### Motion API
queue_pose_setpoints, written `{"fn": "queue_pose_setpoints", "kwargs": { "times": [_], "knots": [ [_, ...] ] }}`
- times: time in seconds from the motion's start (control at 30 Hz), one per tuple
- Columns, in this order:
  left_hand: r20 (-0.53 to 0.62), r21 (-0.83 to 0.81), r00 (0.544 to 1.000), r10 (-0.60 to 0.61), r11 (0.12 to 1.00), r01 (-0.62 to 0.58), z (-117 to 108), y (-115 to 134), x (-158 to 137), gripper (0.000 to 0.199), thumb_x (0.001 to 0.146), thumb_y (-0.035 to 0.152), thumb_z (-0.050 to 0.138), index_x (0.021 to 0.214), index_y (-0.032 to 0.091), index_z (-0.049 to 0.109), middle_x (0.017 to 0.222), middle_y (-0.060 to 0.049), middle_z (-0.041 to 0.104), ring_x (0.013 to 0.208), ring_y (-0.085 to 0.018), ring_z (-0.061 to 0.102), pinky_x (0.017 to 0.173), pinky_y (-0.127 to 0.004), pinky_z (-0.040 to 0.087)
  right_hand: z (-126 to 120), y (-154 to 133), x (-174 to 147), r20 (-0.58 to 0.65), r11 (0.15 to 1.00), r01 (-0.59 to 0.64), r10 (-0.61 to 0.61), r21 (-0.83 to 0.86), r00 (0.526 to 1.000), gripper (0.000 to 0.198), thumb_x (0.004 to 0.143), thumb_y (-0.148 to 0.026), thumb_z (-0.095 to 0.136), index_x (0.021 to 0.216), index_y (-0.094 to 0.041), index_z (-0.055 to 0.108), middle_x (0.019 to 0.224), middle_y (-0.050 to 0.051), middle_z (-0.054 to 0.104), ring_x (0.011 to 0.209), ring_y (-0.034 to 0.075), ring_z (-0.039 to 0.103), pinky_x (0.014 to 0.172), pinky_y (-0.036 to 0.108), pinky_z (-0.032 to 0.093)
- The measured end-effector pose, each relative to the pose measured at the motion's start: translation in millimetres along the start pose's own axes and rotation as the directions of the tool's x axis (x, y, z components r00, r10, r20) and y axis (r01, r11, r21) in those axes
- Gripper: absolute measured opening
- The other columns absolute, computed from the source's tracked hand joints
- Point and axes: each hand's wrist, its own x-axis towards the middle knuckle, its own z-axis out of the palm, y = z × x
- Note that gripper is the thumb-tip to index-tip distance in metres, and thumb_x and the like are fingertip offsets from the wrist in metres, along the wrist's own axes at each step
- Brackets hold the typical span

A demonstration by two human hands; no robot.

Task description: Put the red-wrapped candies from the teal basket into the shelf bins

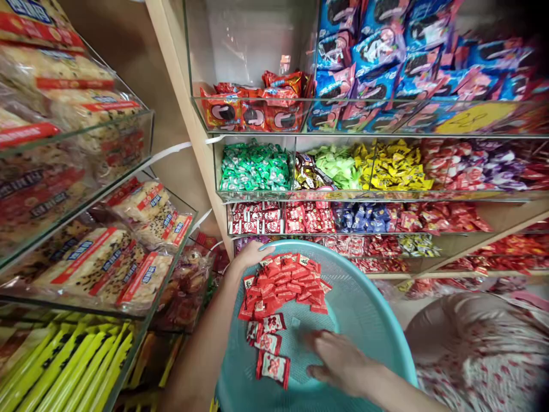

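A teal plastic mesh basket (386, 320) is tilted in front of me. My left hand (251, 256) grips its far left rim, with the fingers closed over the edge. Inside, a pile of small red-wrapped candies (287, 283) lies toward the far left. Several red-and-white wrapped candies (273, 366) lie nearer to me along the left side. Over the basket's right inner part is my right hand (338, 360), blurred by motion. Its fingers look spread apart, and nothing shows between them.
Ahead, glass-fronted shelves hold green candies (255, 166), yellow candies (392, 166) and blue snack packs (377, 51). Bagged rice crackers (92, 260) fill glass bins close on the left. A person in patterned clothing (480, 349) is at the lower right, beside the basket.
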Motion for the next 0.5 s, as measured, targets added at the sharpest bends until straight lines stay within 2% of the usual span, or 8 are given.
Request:
{"fn": "queue_pose_setpoints", "kwargs": {
  "times": [0.03,0.1,0.17,0.33,0.5],
  "knots": [
    [0.008,-0.006,1.000,0.005,1.000,-0.005,4,1,0,0.049,0.071,0.060,0.048,0.057,0.014,0.044,0.055,0.002,0.034,0.054,-0.009,0.032,0.053,-0.023,0.024,6,-10,12,0.086,0.997,0.013,-0.007,-0.072,0.996,0.025,0.071,-0.030,0.065,0.089,-0.014,0.067,0.093,0.013,0.067,0.091,0.030,0.062,0.080,0.040,0.047],
    [0.025,-0.020,1.000,0.017,1.000,-0.017,10,4,-2,0.051,0.070,0.063,0.046,0.058,0.014,0.044,0.055,0.002,0.034,0.053,-0.009,0.032,0.052,-0.023,0.024,22,-26,33,0.176,0.991,0.039,-0.016,-0.127,0.984,0.027,0.066,-0.031,0.071,0.084,-0.011,0.068,0.087,0.015,0.068,0.087,0.031,0.062,0.078,0.040,0.047],
    [0.039,-0.020,0.999,0.031,0.999,-0.030,15,7,-5,0.053,0.070,0.066,0.045,0.059,0.014,0.044,0.056,0.002,0.033,0.053,-0.009,0.030,0.052,-0.023,0.024,37,-37,45,0.186,0.992,0.057,-0.036,-0.108,0.982,0.033,0.063,-0.032,0.073,0.088,-0.012,0.067,0.088,0.013,0.068,0.086,0.030,0.062,0.077,0.038,0.047],
    [0.073,-0.053,0.997,-0.002,0.999,0.006,21,13,-13,0.056,0.068,0.069,0.044,0.058,0.015,0.039,0.054,0.002,0.027,0.052,-0.008,0.025,0.049,-0.023,0.018,63,-52,50,0.037,0.996,0.084,-0.083,-0.016,0.996,0.041,0.072,-0.035,0.064,0.110,-0.018,0.057,0.107,0.009,0.063,0.097,0.026,0.059,0.082,0.035,0.046],
    [0.032,-0.050,0.999,0.013,0.999,-0.011,25,5,-17,0.056,0.068,0.068,0.045,0.056,0.014,0.041,0.052,0.002,0.033,0.051,-0.008,0.028,0.049,-0.023,0.019,77,-55,58,-0.127,0.993,0.077,-0.089,-0.094,0.988,0.028,0.081,-0.030,0.054,0.108,-0.021,0.057,0.114,0.009,0.061,0.102,0.025,0.057,0.082,0.033,0.046]
  ]
}}
